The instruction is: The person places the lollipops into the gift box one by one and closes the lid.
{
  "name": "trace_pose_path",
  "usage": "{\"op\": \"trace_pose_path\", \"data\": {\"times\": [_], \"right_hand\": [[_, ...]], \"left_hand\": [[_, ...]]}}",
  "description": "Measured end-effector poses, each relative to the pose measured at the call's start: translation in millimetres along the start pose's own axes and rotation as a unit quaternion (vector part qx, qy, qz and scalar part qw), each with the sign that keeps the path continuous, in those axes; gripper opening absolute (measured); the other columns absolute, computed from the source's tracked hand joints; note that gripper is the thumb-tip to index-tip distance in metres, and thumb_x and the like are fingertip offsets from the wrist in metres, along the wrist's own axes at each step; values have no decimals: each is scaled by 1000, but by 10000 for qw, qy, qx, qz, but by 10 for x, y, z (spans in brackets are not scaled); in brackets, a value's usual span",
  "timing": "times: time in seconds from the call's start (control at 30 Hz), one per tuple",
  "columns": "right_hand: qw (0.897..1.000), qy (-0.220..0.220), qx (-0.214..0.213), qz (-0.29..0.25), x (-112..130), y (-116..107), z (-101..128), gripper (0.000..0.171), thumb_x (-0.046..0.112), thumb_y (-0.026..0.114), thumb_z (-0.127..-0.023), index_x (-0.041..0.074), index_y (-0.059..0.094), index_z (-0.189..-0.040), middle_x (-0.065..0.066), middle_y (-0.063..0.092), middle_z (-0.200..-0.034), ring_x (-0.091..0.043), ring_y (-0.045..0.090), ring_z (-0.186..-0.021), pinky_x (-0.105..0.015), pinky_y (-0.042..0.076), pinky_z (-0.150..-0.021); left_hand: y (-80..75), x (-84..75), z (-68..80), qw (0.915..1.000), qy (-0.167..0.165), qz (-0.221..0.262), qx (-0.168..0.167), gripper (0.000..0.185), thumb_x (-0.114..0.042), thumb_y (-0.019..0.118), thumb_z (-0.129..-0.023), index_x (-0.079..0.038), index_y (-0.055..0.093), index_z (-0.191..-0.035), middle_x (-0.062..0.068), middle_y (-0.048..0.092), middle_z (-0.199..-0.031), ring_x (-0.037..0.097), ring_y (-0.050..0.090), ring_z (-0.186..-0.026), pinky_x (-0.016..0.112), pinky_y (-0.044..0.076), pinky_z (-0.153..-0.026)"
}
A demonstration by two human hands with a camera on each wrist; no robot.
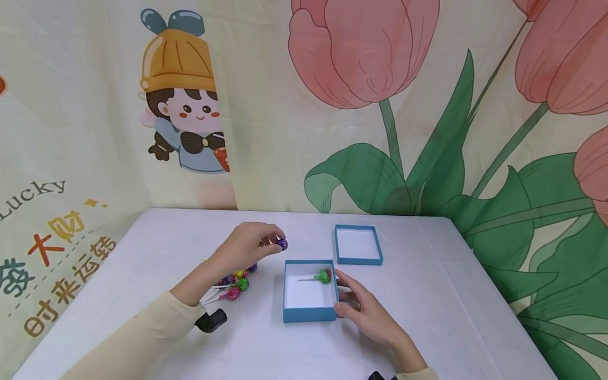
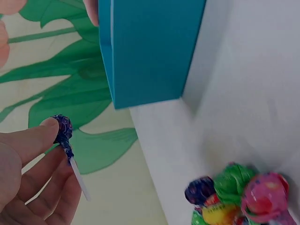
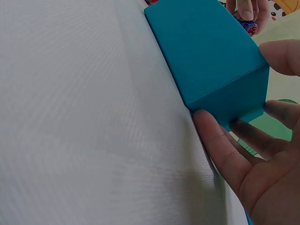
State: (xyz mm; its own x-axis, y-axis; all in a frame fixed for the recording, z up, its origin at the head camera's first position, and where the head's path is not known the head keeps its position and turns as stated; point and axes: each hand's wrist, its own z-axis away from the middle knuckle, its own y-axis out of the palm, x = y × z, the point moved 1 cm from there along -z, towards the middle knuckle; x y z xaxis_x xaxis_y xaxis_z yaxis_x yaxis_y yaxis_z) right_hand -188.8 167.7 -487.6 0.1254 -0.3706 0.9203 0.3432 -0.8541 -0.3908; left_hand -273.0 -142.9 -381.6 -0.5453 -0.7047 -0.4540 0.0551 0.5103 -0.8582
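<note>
My left hand (image 1: 249,245) is raised above the table, left of and beyond a blue box (image 1: 309,315). Between thumb and fingers it pinches a lollipop (image 2: 64,129) in a dark blue-purple wrapper, its white stick pointing down in the left wrist view. Inside the box, which has a white interior, lies one green-and-red lollipop (image 1: 325,276) with its stick to the left. My right hand (image 1: 368,314) rests against the box's right side. In the right wrist view its fingers (image 3: 222,145) are extended, with fingertips touching the box wall and the thumb at a corner.
Several wrapped lollipops lie in a pile on the left, among them a pink one (image 1: 232,293) and a green one (image 1: 243,284). The shallow blue lid (image 1: 359,263), white inside, lies behind the box to the right. A printed curtain (image 1: 266,132) hangs behind the white table (image 1: 427,295).
</note>
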Motion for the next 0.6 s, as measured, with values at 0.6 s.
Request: {"op": "trace_pose_path", "data": {"times": [0.6], "right_hand": [[10000,84,28,-21,18,-7,-4,70,33,67,-106,30,34,-167,-16,42,-165,-33,59,-136,-52,54,-107]], "left_hand": [[330,-441,-123,9978,133,556,344,25,-22,83,-95,-18,78,-119,-11,75,-94,8,64,-86,23,57,-75]]}}
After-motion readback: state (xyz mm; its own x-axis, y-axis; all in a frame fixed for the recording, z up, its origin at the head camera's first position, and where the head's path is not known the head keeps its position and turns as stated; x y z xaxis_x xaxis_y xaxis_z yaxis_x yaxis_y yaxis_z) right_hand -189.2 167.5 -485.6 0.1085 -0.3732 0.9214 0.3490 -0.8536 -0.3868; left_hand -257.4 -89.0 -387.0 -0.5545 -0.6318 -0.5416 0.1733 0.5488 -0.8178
